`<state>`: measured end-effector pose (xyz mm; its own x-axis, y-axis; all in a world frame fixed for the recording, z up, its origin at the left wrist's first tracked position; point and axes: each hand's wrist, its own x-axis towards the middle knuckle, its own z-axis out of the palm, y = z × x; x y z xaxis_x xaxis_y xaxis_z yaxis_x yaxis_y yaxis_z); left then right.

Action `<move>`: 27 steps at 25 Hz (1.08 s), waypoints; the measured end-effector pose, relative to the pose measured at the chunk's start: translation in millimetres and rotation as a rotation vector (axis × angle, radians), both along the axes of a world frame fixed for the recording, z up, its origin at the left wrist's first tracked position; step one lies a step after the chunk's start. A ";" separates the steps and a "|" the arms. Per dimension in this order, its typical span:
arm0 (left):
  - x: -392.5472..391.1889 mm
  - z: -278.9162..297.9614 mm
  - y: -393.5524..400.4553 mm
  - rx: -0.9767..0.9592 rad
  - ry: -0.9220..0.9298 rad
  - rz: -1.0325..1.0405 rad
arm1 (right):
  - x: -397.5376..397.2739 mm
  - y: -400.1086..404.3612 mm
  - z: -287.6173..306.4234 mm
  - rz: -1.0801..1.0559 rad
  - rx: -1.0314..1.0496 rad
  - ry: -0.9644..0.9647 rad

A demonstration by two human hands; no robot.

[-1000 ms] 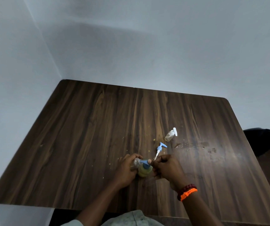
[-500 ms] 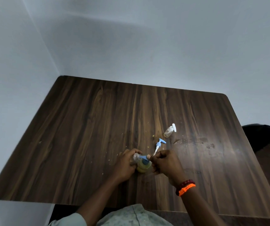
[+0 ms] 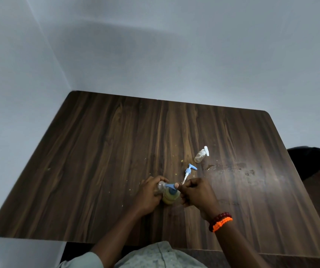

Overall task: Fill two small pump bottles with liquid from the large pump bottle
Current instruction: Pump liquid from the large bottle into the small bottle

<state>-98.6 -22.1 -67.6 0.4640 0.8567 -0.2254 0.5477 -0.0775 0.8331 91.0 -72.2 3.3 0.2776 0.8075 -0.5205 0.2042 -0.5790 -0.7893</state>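
The large pump bottle (image 3: 169, 198), with yellowish liquid and a blue pump head, stands on the dark wooden table (image 3: 116, 151) near its front edge. My right hand (image 3: 195, 192) is curled beside it, a fingertip on the blue pump head. My left hand (image 3: 148, 192) grips a small clear bottle (image 3: 161, 185), its open mouth at the blue spout. A loose blue-and-white pump top (image 3: 189, 171) lies just behind my hands. A second small clear bottle (image 3: 201, 155) with a white pump lies on its side farther back right.
A wet smear (image 3: 230, 169) and small crumbs mark the table right of the bottles. Pale walls close the table's back and left sides. A dark bag (image 3: 306, 159) sits on the floor past the right edge.
Both hands keep their hold on the bottles at the same place. The view has tilted up slightly, so the table sits lower in the frame.
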 end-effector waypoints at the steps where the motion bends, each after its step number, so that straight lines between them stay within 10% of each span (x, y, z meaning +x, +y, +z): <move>1: -0.4 0.2 0.6 0.000 -0.002 0.003 | 0.1 -0.1 0.5 -0.001 -0.001 0.010; 27: -0.3 -4.0 5.5 0.013 -0.049 0.002 | -1.0 2.3 2.2 0.001 -0.048 -0.003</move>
<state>-98.9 -16.6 -71.6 0.4724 0.8602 -0.1918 0.5067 -0.0871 0.8577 90.0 -69.9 5.5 0.2784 0.7821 -0.5575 0.2077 -0.6158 -0.7601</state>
